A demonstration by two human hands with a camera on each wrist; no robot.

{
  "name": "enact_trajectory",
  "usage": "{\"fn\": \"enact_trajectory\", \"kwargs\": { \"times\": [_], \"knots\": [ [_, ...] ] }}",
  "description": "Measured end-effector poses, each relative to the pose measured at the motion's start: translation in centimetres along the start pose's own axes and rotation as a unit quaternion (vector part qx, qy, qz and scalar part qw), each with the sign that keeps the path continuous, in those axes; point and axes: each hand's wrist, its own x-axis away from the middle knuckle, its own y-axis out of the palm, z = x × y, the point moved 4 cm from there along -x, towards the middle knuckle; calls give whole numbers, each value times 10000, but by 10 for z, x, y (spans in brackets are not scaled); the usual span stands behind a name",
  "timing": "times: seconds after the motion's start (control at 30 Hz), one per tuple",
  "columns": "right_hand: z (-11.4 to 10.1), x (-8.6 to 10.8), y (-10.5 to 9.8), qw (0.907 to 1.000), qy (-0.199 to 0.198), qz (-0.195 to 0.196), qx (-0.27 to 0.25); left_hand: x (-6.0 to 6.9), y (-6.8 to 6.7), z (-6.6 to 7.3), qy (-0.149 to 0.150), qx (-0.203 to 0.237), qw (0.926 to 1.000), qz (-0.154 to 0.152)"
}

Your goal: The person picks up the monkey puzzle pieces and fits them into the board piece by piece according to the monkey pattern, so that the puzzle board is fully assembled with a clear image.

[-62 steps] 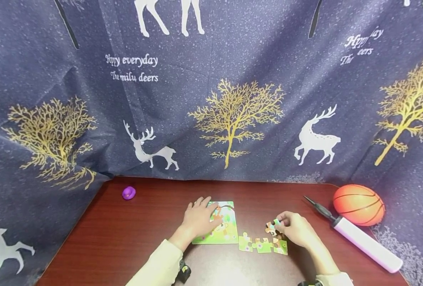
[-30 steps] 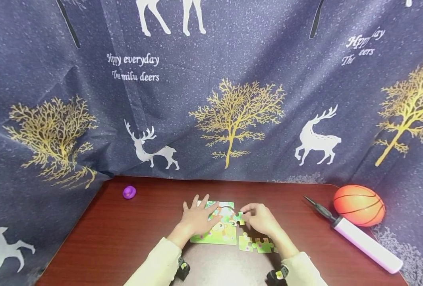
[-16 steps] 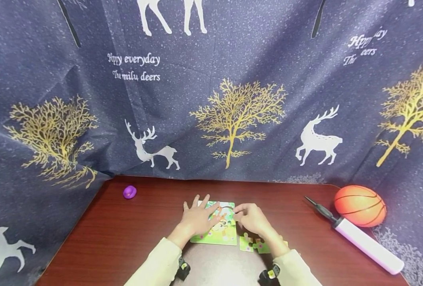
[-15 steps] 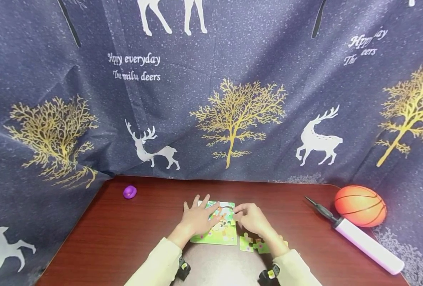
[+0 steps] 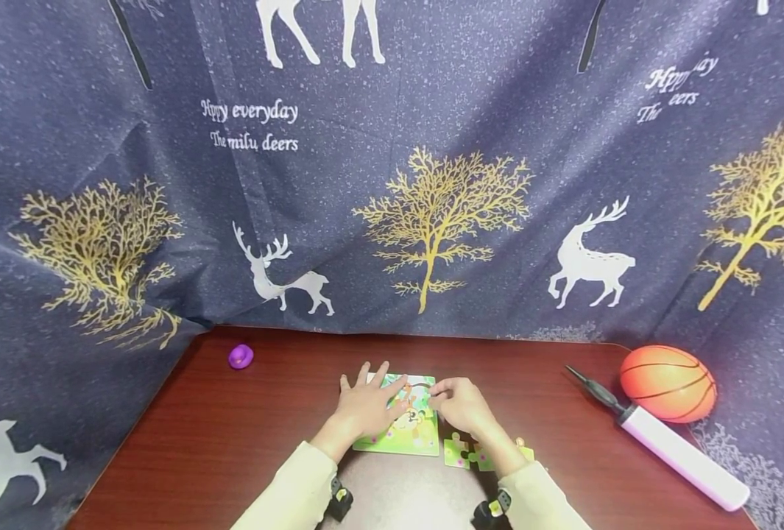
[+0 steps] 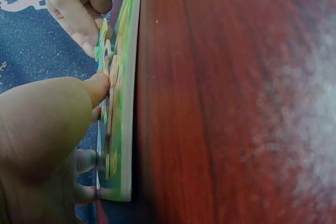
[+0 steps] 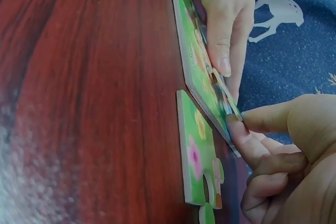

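Observation:
A square puzzle board (image 5: 398,444) with a bright animal picture lies at the middle of the table. The left hand (image 5: 363,408) rests spread over its left part, fingers apart, thumb on the picture. At the board's right edge the right hand (image 5: 463,407) pinches a puzzle piece (image 7: 227,94) between thumb and finger; in the right wrist view the piece tilts over the board's surface. The left wrist view shows the left thumb (image 6: 97,88) touching the pieces close to that tilted piece. Loose joined pieces (image 5: 456,451) lie right of the board, partly hidden under the right forearm.
On the right of the brown table (image 5: 285,412) are an orange ball (image 5: 668,383) and a white pump (image 5: 683,456) with a dark nozzle end. A small purple object (image 5: 241,357) lies at the back left. Behind hangs a blue cloth (image 5: 338,184) printed with deer and trees.
The right hand has carried a piece from the loose pieces leftward to the board's right edge, then shifted only slightly. The left hand has moved little, its fingers spread wider.

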Motion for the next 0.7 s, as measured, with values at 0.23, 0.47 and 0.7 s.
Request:
{"fn": "enact_trajectory", "kwargs": {
  "times": [0.23, 0.47, 0.7],
  "knots": [
    [-6, 3, -3, 9968, -572, -101, 557, -1, 2, -2, -15, 44, 10000, -5],
    [-5, 5, -5, 9849, -1079, -256, 1327, -2, 1, -1, -3, 74, 10000, 3],
    [-10, 7, -5, 9739, -1342, -364, 1792, -3, 2, -3, 15, 175, 9998, -14]
  ]
}}
